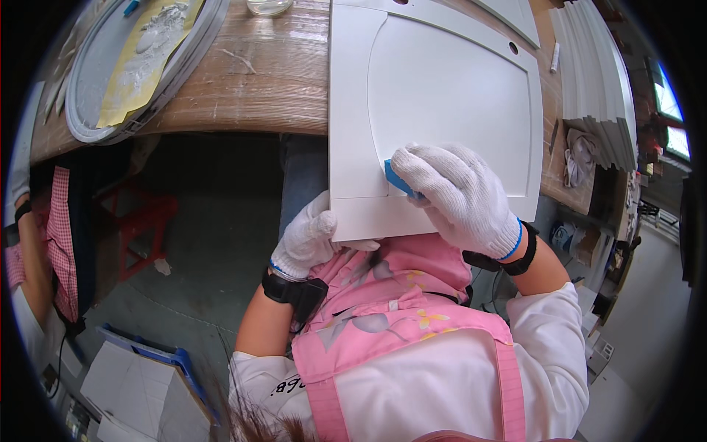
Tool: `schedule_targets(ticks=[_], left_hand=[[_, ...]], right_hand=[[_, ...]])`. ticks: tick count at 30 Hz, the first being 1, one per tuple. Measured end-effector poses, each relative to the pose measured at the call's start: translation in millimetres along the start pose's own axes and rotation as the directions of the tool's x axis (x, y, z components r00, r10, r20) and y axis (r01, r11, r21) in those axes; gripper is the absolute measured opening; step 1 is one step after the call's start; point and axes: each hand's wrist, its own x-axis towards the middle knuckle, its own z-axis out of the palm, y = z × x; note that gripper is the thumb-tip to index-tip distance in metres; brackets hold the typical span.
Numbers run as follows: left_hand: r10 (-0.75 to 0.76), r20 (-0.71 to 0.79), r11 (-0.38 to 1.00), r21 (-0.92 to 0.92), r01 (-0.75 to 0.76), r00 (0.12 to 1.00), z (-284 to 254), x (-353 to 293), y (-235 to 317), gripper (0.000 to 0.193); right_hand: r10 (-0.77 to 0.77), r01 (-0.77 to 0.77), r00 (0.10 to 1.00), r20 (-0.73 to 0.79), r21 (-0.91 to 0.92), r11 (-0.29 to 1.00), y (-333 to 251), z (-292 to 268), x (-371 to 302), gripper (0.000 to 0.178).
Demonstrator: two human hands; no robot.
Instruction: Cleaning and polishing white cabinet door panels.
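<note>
A white cabinet door panel (449,103) with a recessed middle and a curved groove lies in front of me, its near end sticking out past the table edge over my lap. My right hand (460,188), in a white knit glove, is closed round a small blue block (398,178). The block touches the panel near the lower end of the curved groove; its far side is hidden under my fingers. With my left hand (308,234), also gloved, I grip the panel's near left corner; some of the fingers are underneath.
On the wooden table (258,81) stands a round grey lid-like tray (88,110) with a yellow sheet (121,103) bearing white powder. White panels (596,81) are stacked at the right beside a crumpled rag (582,156). A red stool (143,228) and a co-worker's arm (33,243) are at the left.
</note>
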Motion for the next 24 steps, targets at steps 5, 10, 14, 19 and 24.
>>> schedule_targets(ticks=[5, 10, 14, 19, 24], left_hand=[[0.007, -0.006, 1.0, 0.002, -0.007, 1.0, 1.2, -0.6, 0.1, 0.078], [0.009, 0.0, 1.0, 0.003, -0.009, 1.0, 0.4, -0.6, -0.3, 0.076], [0.016, -0.003, 1.0, 0.014, -0.016, 1.0, 1.8, 0.4, -0.7, 0.077], [0.004, 0.01, 1.0, 0.019, -0.005, 1.0, 0.1, -0.3, 0.0, 0.077], [-0.001, 0.021, 1.0, 0.007, 0.001, 1.0, -1.6, -0.2, -0.2, 0.077]], right_hand=[[0.005, -0.005, 1.0, -0.001, 0.08, 0.997, 4.5, 2.1, 1.0, 0.065], [0.003, -0.004, 0.999, 0.048, 0.029, 1.0, -0.8, -4.3, -0.1, 0.047], [0.008, -0.007, 0.996, -0.085, 0.014, 1.0, 3.2, 3.5, 5.0, 0.046], [-0.011, 0.01, 0.999, 0.042, 0.023, 1.0, 0.4, -2.9, -1.3, 0.047], [0.002, -0.002, 1.0, -0.018, 0.017, 1.0, 0.3, 0.6, -1.8, 0.047]])
